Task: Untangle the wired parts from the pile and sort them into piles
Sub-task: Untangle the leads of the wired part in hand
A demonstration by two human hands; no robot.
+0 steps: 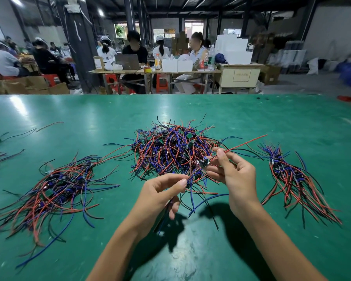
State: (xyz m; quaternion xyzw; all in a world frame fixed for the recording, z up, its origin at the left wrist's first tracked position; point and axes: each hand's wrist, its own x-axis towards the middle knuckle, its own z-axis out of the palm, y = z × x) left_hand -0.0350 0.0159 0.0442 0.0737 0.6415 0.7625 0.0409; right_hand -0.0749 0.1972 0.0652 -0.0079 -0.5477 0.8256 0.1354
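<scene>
A tangled pile of wired parts (171,150), red, blue and black leads on small green boards, lies mid-table. Just in front of it I hold one wired part (203,163) above the table. My right hand (234,177) pinches its red lead between thumb and forefinger, near the small board. My left hand (160,194) pinches the blue and black leads at the other end, with more wires hanging under its palm. A loosely sorted pile (57,189) lies to the left. A tidier bundle (292,179) lies to the right.
The green table (190,256) stretches wide around the piles. A few stray wires (18,136) lie at the far left edge. Beyond the table's far edge, people sit at other benches with boxes and bottles.
</scene>
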